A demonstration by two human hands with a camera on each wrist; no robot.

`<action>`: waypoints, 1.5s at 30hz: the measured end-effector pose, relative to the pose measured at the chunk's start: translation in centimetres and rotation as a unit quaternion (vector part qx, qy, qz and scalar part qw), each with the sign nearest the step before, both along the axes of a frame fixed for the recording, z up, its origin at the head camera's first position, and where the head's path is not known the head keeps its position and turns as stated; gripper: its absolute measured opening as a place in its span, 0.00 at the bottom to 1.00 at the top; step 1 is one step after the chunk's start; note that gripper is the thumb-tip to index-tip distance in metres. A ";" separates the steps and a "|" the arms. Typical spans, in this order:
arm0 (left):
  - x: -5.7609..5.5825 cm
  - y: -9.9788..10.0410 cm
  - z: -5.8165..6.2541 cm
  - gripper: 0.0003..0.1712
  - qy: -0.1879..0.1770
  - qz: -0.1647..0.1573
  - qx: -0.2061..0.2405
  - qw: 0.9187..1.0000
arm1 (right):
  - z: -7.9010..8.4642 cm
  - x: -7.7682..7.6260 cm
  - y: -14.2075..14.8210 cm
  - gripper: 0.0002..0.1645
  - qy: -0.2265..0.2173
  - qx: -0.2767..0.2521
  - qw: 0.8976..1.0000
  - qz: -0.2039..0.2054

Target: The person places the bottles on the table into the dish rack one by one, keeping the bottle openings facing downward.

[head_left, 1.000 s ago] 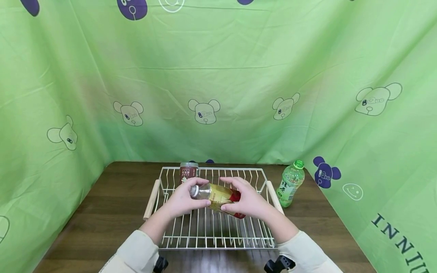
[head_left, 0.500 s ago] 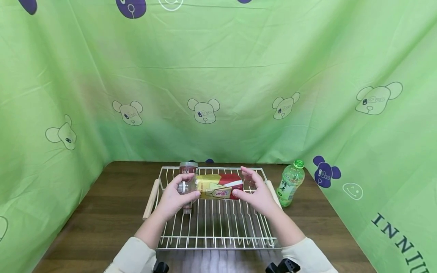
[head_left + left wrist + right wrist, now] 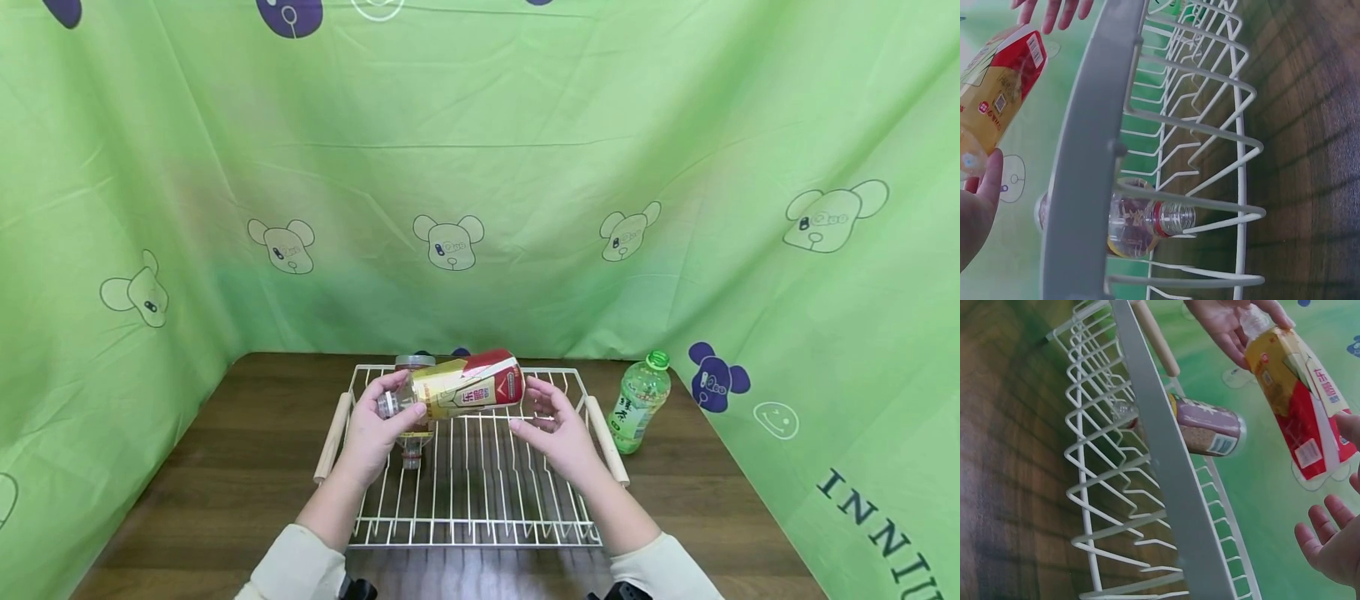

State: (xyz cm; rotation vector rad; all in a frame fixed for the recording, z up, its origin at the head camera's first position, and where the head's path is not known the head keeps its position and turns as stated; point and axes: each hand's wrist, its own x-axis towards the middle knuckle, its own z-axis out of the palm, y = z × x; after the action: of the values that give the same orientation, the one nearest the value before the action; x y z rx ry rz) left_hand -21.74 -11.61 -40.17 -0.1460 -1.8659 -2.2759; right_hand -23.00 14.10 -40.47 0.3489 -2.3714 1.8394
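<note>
We see the left hand clamped round the neck of the yellow-and-red bottle, which hangs tilted, base higher, above the rim of the wire rack. Just beside the base, the right hand has its fingers loosely apart; we cannot tell whether they touch. The purple-labelled bottle sits neck-down in the rack's left part, and wires span rightward to the right wooden handle. Outside that handle, the green bottle stands near the table's right edge.

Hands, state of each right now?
Left hand: holding the red-yellow bottle.
Right hand: open, near the bottle's bottom end; can't tell if it touches.
</note>
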 end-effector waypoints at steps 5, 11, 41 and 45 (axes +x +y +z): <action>-0.1 0.2 0.1 0.33 0.000 0.023 0.024 0.999 | -0.2 0.1 -0.5 0.38 -0.010 -0.008 1.000 0.008; 0.0 0.5 0.3 0.33 -0.005 0.036 0.041 0.999 | -0.1 0.2 -1.0 0.39 -0.005 -0.008 1.000 0.008; 1.9 4.5 -1.8 0.33 -0.042 -0.059 -0.086 0.994 | 1.4 -0.2 -2.5 0.58 -0.012 -0.086 0.996 -0.005; 2.1 5.0 -2.0 0.34 -0.043 -0.063 -0.096 0.992 | 1.4 -0.1 -2.6 0.60 -0.018 -0.086 0.996 0.000</action>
State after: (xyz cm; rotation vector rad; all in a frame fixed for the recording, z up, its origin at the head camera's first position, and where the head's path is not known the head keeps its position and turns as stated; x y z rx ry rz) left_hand -19.61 -6.58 -42.21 -0.2017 -2.1774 -2.2095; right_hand -23.15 11.49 -39.11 0.2999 -2.2125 2.0488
